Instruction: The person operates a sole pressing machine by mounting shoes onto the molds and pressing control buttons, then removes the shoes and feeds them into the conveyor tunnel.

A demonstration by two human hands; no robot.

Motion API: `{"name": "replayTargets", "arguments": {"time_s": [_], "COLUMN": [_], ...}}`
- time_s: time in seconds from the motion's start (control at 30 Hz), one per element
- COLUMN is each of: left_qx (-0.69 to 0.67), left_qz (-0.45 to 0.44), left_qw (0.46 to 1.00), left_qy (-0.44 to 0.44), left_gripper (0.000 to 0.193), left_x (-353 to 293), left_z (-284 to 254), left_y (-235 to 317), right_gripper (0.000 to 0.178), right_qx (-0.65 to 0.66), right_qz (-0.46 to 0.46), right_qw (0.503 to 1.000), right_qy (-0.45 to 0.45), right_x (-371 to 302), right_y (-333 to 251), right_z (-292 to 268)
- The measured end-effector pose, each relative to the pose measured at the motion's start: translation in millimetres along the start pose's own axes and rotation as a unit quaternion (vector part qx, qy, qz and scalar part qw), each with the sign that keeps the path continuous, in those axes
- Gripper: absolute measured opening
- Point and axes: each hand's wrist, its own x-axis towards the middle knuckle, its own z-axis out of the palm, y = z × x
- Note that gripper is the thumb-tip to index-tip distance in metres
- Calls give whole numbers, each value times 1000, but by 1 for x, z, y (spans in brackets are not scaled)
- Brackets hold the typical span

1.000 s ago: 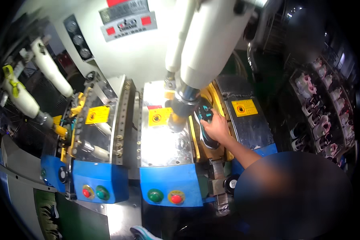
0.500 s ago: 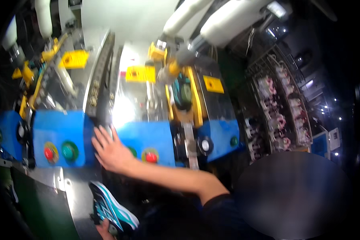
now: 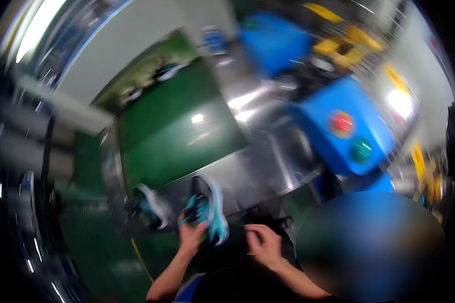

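Note:
A black and teal athletic shoe (image 3: 216, 209) with a white sole is in my left hand (image 3: 190, 235), gripped by its upper side and tilted in front of my body. To its left, a second, similar shoe (image 3: 156, 208) rests at the near edge of the metal worktop (image 3: 268, 151). My right hand (image 3: 265, 246) hovers to the right of the held shoe, apart from it. Its fingers are loosely bent, the thumb stands off, and nothing shows in it. Motion blur softens both shoes.
A green conveyor belt (image 3: 179, 136) runs into an opening in a pale housing, where another shoe (image 3: 169, 71) lies. On the right stands a blue machine panel (image 3: 333, 96) with a red button (image 3: 341, 124) and a green button (image 3: 361, 150). Yellow clamps (image 3: 349, 45) sit behind it.
My view has swung left from the machine to the belt. My right hand has come back from the blue panels to near my body. My left hand still holds a shoe.

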Motion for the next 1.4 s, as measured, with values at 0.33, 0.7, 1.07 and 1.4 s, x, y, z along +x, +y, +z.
{"name": "replayTargets", "arguments": {"time_s": [0.33,0.7,1.07,1.4], "left_qx": [272,-40,125,251], "left_qz": [55,-198,94,-283], "left_qw": [916,974,795,285], "left_qy": [290,100,-586,-881], "left_gripper": [98,53,69,72], "left_x": [21,99,184,-186], "left_z": [-107,-223,-149,-200], "left_y": [-18,-7,101,201], "right_gripper": [89,59,68,65], "right_qx": [-173,148,276,146], "right_qz": [193,452,92,168], "right_qw": [955,870,898,462], "right_qy": [-145,-127,331,858], "right_x": [1,54,-145,-462], "right_y": [61,33,-161,-295], "right_z": [88,174,234,494]}}
